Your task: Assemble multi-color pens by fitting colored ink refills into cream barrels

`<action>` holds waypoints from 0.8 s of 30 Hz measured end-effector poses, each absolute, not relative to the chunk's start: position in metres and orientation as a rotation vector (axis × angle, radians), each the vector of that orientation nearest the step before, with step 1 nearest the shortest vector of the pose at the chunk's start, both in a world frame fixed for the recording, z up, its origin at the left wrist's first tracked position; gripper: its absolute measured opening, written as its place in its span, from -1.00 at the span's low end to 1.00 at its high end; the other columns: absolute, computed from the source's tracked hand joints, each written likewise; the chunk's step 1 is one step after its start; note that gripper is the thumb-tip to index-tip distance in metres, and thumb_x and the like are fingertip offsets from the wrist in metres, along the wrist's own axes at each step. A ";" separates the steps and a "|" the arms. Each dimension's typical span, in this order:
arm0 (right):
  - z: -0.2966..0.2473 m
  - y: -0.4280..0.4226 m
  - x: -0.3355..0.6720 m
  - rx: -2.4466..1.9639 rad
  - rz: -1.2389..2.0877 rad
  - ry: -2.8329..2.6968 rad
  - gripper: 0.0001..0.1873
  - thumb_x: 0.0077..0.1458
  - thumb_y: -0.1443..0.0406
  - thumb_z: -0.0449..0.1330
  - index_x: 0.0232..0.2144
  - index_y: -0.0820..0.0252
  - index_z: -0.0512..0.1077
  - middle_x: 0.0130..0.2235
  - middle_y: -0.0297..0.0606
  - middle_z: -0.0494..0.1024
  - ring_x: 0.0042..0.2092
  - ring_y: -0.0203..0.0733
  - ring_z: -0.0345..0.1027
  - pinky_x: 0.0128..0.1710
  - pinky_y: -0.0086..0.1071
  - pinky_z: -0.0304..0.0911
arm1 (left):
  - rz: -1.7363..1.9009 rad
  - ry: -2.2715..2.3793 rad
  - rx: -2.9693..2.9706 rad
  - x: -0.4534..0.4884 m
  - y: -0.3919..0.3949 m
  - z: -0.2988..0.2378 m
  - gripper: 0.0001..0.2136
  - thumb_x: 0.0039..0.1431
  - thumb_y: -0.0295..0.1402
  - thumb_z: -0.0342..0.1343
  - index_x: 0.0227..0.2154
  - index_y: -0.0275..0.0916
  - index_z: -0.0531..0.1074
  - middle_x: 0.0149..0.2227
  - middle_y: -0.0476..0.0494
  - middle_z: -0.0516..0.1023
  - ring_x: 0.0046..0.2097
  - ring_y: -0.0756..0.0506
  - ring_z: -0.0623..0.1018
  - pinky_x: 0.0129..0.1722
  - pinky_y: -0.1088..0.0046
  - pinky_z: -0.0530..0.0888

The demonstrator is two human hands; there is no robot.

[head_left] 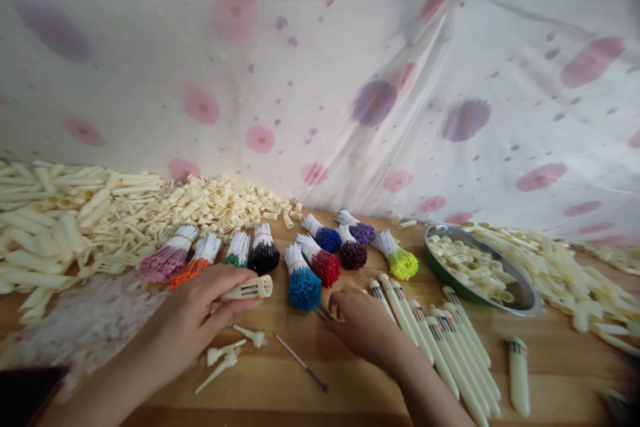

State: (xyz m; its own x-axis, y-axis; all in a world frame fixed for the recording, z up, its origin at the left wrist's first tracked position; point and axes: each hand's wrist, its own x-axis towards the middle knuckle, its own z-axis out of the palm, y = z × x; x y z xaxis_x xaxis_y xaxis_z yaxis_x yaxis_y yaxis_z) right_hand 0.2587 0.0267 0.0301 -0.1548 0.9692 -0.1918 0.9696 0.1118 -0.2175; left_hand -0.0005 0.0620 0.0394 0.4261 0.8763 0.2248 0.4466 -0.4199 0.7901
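My left hand (213,303) is closed around a cream slotted pen barrel (250,288). The barrel's open end faces right, and bits of green and orange show in its slots. My right hand (357,323) is pinched beside the blue bundle of pen refills (304,283). A thin greyish piece (323,312) sticks out from its fingertips toward that bundle; its kind is too blurred to tell. Below and between the hands lie a single purple-tipped refill (301,363) and several cream plastic plungers (223,367).
Refill bundles in several colours, such as red (325,267) and yellow (401,261), stand behind the hands. Finished-looking multicolour pens (450,353) lie at right, near a metal bowl (530,300) of small parts. Cream tubes (45,240) and clear pieces (100,320) are heaped at left.
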 end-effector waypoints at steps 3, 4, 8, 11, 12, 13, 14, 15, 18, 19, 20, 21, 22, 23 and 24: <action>0.019 0.027 0.257 2.046 -0.393 2.282 -0.81 -0.01 0.36 0.22 -0.30 0.39 0.44 -0.23 0.06 0.53 -0.15 0.12 0.40 -0.27 -0.24 0.22 | 0.818 1.080 1.998 -0.004 0.063 0.040 -0.81 0.13 -0.28 0.09 -0.18 -0.03 0.48 -0.17 -0.06 0.50 -0.17 -0.13 0.53 -0.28 0.46 0.54; 0.016 0.027 0.257 2.024 -0.389 2.282 -0.83 0.01 0.39 0.19 -0.29 0.39 0.44 -0.23 0.07 0.53 -0.16 0.11 0.41 -0.28 -0.25 0.21 | 0.793 1.069 1.989 -0.005 0.062 0.040 -0.81 0.13 -0.29 0.09 -0.19 -0.03 0.48 -0.17 -0.05 0.51 -0.17 -0.12 0.53 -0.29 0.47 0.53; 0.018 0.026 0.265 1.924 -0.433 2.332 -0.86 0.05 0.50 0.07 -0.39 0.31 0.41 -0.33 -0.06 0.56 -0.27 -0.06 0.45 -0.38 -0.38 0.16 | 0.683 1.004 1.918 -0.004 0.060 0.046 -0.82 0.14 -0.30 0.09 -0.19 -0.04 0.48 -0.19 -0.04 0.52 -0.16 -0.11 0.53 -0.26 0.49 0.50; 0.038 0.019 0.278 1.889 -0.531 2.403 -0.86 0.11 0.47 0.03 -0.37 0.21 0.35 -0.43 -0.29 0.55 -0.41 -0.26 0.42 -0.50 -0.49 0.11 | 0.583 0.906 1.859 -0.004 0.060 0.048 -0.83 0.15 -0.27 0.09 -0.21 -0.11 0.48 -0.22 -0.05 0.53 -0.16 -0.11 0.52 -0.21 0.46 0.47; 0.048 0.015 0.280 1.885 -0.581 2.444 -0.85 0.16 0.45 0.00 -0.36 0.19 0.33 -0.46 -0.35 0.53 -0.45 -0.31 0.40 -0.52 -0.52 0.11 | 0.542 0.877 1.842 -0.003 0.060 0.048 -0.82 0.15 -0.25 0.09 -0.21 -0.13 0.48 -0.24 -0.06 0.53 -0.18 -0.10 0.52 -0.21 0.47 0.46; 0.056 0.011 0.282 1.908 -0.607 2.538 -0.86 0.18 0.43 -0.01 -0.36 0.18 0.32 -0.46 -0.36 0.52 -0.46 -0.31 0.39 -0.53 -0.51 0.13 | 0.507 0.857 1.821 -0.003 0.061 0.047 -0.81 0.15 -0.23 0.08 -0.21 -0.14 0.47 -0.25 -0.06 0.53 -0.20 -0.10 0.52 -0.23 0.47 0.46; 0.064 0.007 0.281 1.953 -0.543 2.663 -0.87 0.20 0.39 -0.02 -0.34 0.16 0.32 -0.44 -0.34 0.52 -0.45 -0.29 0.38 -0.51 -0.49 0.16 | 0.480 0.841 1.797 -0.002 0.061 0.047 -0.79 0.16 -0.21 0.07 -0.20 -0.15 0.47 -0.24 -0.07 0.54 -0.22 -0.09 0.52 -0.25 0.48 0.46; 0.071 0.004 0.280 1.970 -0.471 2.808 -0.86 0.22 0.36 -0.03 -0.30 0.16 0.32 -0.40 -0.31 0.52 -0.41 -0.28 0.39 -0.46 -0.46 0.20 | 0.456 0.827 1.778 -0.001 0.061 0.046 -0.77 0.18 -0.19 0.05 -0.18 -0.15 0.47 -0.24 -0.08 0.55 -0.23 -0.08 0.52 -0.25 0.48 0.46; 0.079 -0.003 0.268 1.899 -0.213 3.150 -0.80 0.26 0.30 -0.08 -0.19 0.16 0.33 -0.30 -0.22 0.51 -0.32 -0.22 0.40 -0.37 -0.41 0.25 | 0.394 0.794 1.761 0.002 0.061 0.041 -0.73 0.20 -0.16 0.00 -0.13 -0.13 0.45 -0.24 -0.08 0.57 -0.22 -0.09 0.53 -0.22 0.45 0.45; 0.078 -0.004 0.263 1.847 -0.148 3.214 -0.79 0.27 0.29 -0.09 -0.18 0.17 0.33 -0.31 -0.22 0.50 -0.32 -0.22 0.40 -0.39 -0.41 0.25 | 0.377 0.793 1.765 0.002 0.061 0.040 -0.72 0.21 -0.15 -0.01 -0.12 -0.12 0.45 -0.25 -0.07 0.57 -0.22 -0.10 0.53 -0.20 0.44 0.45; 0.076 -0.004 0.258 1.785 -0.092 3.263 -0.77 0.28 0.27 -0.09 -0.18 0.18 0.34 -0.34 -0.23 0.50 -0.34 -0.22 0.40 -0.43 -0.42 0.23 | 0.367 0.803 1.773 0.003 0.061 0.038 -0.72 0.20 -0.14 -0.01 -0.11 -0.10 0.45 -0.27 -0.05 0.58 -0.22 -0.10 0.53 -0.20 0.43 0.44; 0.074 -0.004 0.254 1.726 -0.049 3.300 -0.77 0.28 0.26 -0.07 -0.18 0.18 0.35 -0.36 -0.24 0.50 -0.36 -0.22 0.39 -0.46 -0.43 0.21 | 0.362 0.815 1.780 0.003 0.061 0.036 -0.71 0.20 -0.13 -0.01 -0.11 -0.09 0.45 -0.28 -0.03 0.58 -0.22 -0.10 0.53 -0.20 0.44 0.44; 0.071 -0.003 0.250 1.670 -0.010 3.333 -0.77 0.27 0.25 -0.06 -0.20 0.19 0.36 -0.38 -0.25 0.50 -0.39 -0.22 0.38 -0.48 -0.43 0.19 | 0.363 0.824 1.788 0.002 0.062 0.035 -0.71 0.19 -0.12 0.00 -0.11 -0.08 0.45 -0.29 -0.02 0.58 -0.23 -0.09 0.53 -0.21 0.45 0.44; 0.068 -0.003 0.247 1.617 0.025 3.365 -0.77 0.27 0.25 -0.04 -0.22 0.20 0.38 -0.41 -0.26 0.49 -0.41 -0.23 0.36 -0.50 -0.43 0.16 | 0.362 0.825 1.799 0.002 0.062 0.034 -0.71 0.19 -0.12 0.00 -0.10 -0.07 0.45 -0.30 -0.01 0.58 -0.24 -0.09 0.53 -0.23 0.47 0.43; 0.066 -0.002 0.244 1.573 0.060 3.394 -0.78 0.26 0.26 -0.02 -0.24 0.22 0.39 -0.43 -0.27 0.49 -0.43 -0.23 0.35 -0.51 -0.43 0.14 | 0.354 0.817 1.814 0.002 0.062 0.034 -0.71 0.19 -0.13 0.01 -0.09 -0.07 0.44 -0.31 0.00 0.58 -0.25 -0.08 0.52 -0.26 0.49 0.43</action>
